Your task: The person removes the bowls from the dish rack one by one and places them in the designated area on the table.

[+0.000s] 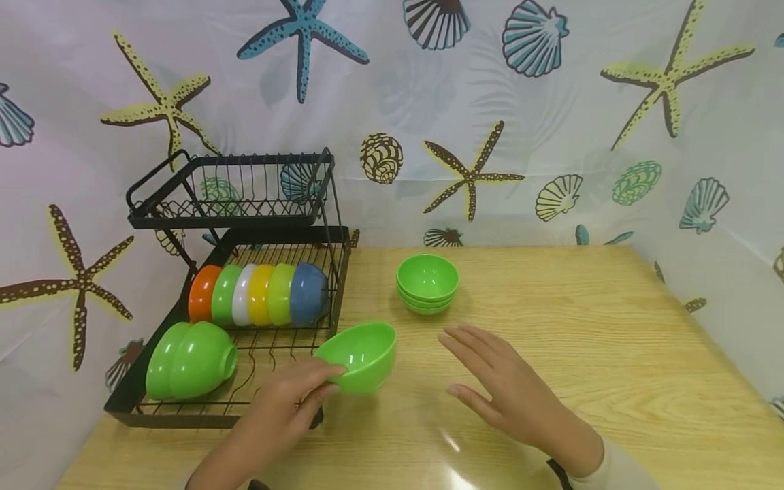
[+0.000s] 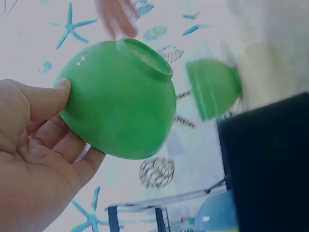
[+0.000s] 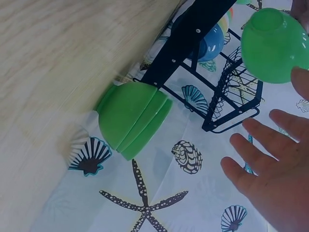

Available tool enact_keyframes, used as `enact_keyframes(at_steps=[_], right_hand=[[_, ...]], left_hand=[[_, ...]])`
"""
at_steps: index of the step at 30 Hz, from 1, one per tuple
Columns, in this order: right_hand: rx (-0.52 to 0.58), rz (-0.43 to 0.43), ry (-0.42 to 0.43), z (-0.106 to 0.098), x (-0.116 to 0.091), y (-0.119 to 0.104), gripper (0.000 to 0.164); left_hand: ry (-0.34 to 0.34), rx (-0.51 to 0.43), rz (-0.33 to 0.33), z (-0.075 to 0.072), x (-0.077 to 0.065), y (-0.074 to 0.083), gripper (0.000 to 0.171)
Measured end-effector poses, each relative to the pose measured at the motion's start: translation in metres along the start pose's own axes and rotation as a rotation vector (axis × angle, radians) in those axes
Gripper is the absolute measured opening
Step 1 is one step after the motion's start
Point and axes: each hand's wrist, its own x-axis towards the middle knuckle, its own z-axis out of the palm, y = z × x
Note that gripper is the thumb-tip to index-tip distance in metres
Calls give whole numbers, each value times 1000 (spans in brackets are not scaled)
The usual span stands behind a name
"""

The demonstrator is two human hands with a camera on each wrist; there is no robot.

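Note:
My left hand [image 1: 284,401] pinches the rim of a green bowl [image 1: 367,367], thumb on one side and fingers on the other. The bowl is tilted in the air just right of the dish rack's front corner; its round foot shows in the left wrist view [image 2: 147,58]. To the right of it, my right hand [image 1: 505,388] hovers with fingers extended and holds nothing. Behind both hands stands a stack of green bowls [image 1: 427,282] on the table. Two larger green bowls [image 1: 199,361] lean on their sides in the front left of the rack.
A black two-tier dish rack [image 1: 214,420] stands on the left. In its lower tier is a row of small coloured bowls [image 1: 260,296]; its upper basket [image 1: 229,221] bears nothing. A wooden table [image 1: 582,320] runs to a patterned curtain [image 1: 367,88] at the back.

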Motion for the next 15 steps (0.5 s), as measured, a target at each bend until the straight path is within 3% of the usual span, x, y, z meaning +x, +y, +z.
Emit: enact_keyframes(at_steps=[3,9,15], right_hand=[[25,-69,67,0,4,-4,53],[66,-174,113,-2,8,-10,48],[79,-259,102,1,8,-15,45]], left_hand=[[-19,0,62,10,1,1,17],[-53,19,176,23,4,3,17],[-104,69,259,32,4,7,32]])
